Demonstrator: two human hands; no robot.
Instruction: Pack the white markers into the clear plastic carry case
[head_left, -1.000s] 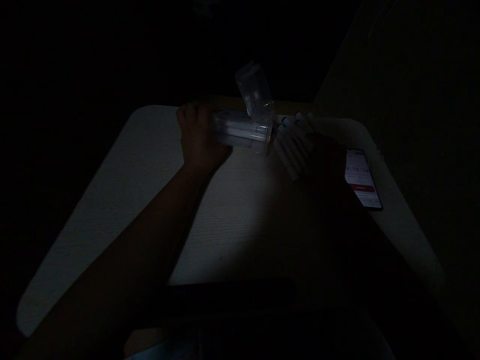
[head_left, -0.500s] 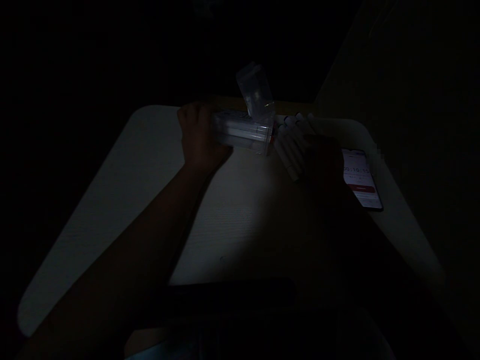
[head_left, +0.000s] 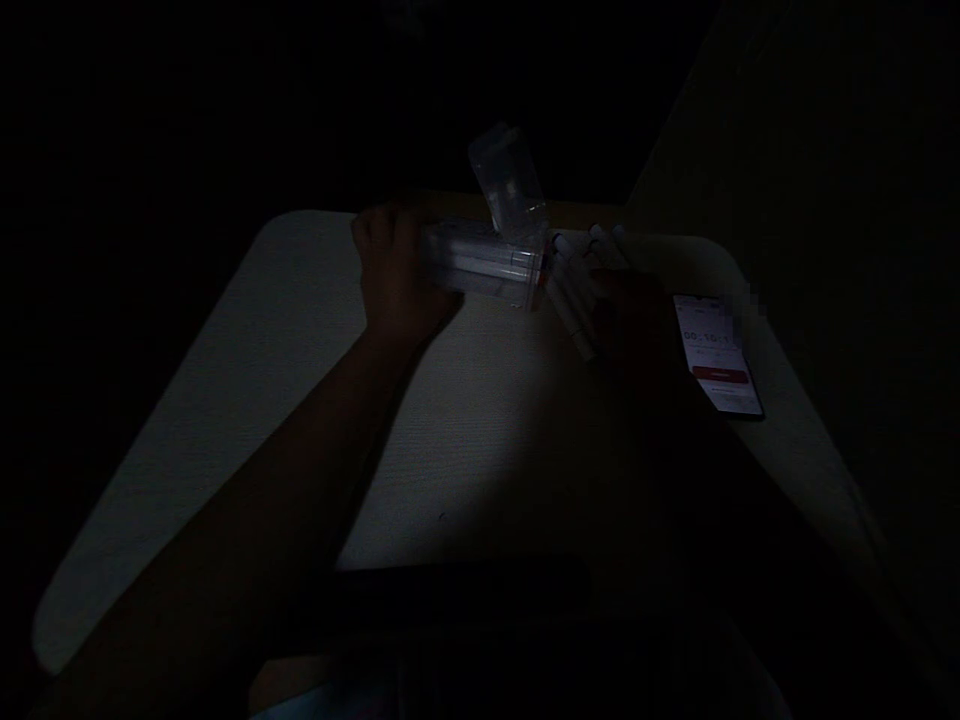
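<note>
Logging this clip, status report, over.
Left hand gripping clear case, lid up. Right hand at white pens, grip unclear. Phone beside right forearm.

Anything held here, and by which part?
The left hand holds the clear case by its end away from the raised lid. The right hand is at the pens; too dark to tell a grip.

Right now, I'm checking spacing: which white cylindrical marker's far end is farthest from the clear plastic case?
The rightmost marker: its bluish end sits farthest right, while the other markers' visible far ends are closer to the case.
</note>
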